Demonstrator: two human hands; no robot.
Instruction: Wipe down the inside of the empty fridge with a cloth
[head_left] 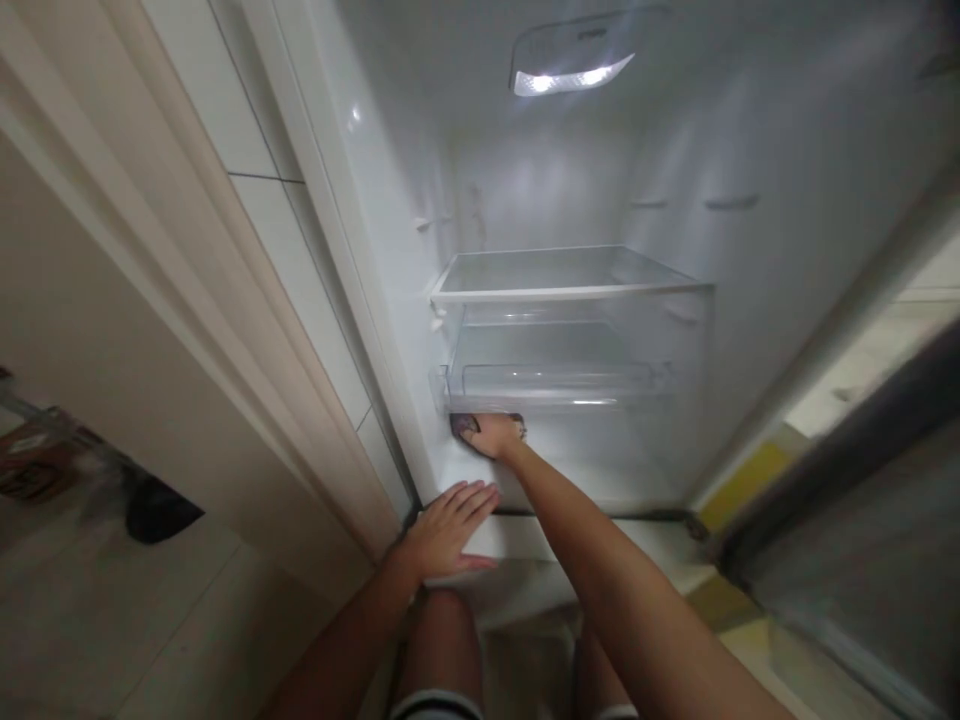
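Observation:
My right hand [498, 434] reaches into the bottom of an open refrigerator [382, 200], under the clear drawer [555, 385]. Its fingers are closed over a dark, patterned cloth [464, 427], which presses on the white floor of the compartment near the left wall. Much of the cloth is hidden beneath the hand. My left hand [454, 525] lies flat with fingers spread on the front lower edge of the refrigerator, at the left, holding nothing.
Above the drawer sits a glass shelf [562, 292], and a lit lamp [574, 78] glows on the back wall. The dark refrigerator door [862, 470] stands open at right. A beige door frame [202, 270] and a tiled wall [281, 260] run along the left.

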